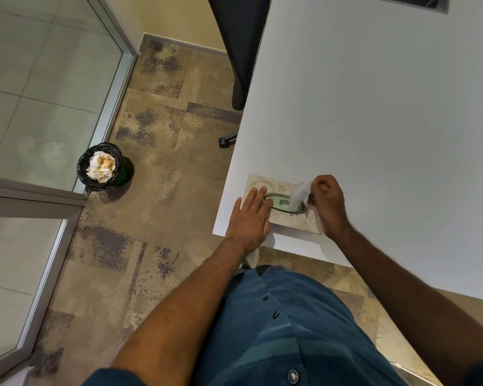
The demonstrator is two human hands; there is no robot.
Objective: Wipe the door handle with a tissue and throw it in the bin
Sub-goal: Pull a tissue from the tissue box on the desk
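Note:
A beige patterned tissue box (279, 215) sits at the near left corner of the white table (374, 121). My left hand (250, 221) lies flat on the box's left end, fingers spread. My right hand (328, 203) pinches a white tissue (300, 195) that sticks up out of the box's oval slot. A small bin (99, 167) lined with a black bag and full of crumpled tissues stands on the floor to the left, beside the glass door. No door handle is visible.
A glass door with a metal frame (115, 101) runs along the left side. A black office chair (240, 51) stands by the table's far left edge, one castor (225, 141) showing. Patterned carpet (165, 190) lies between the table and the bin.

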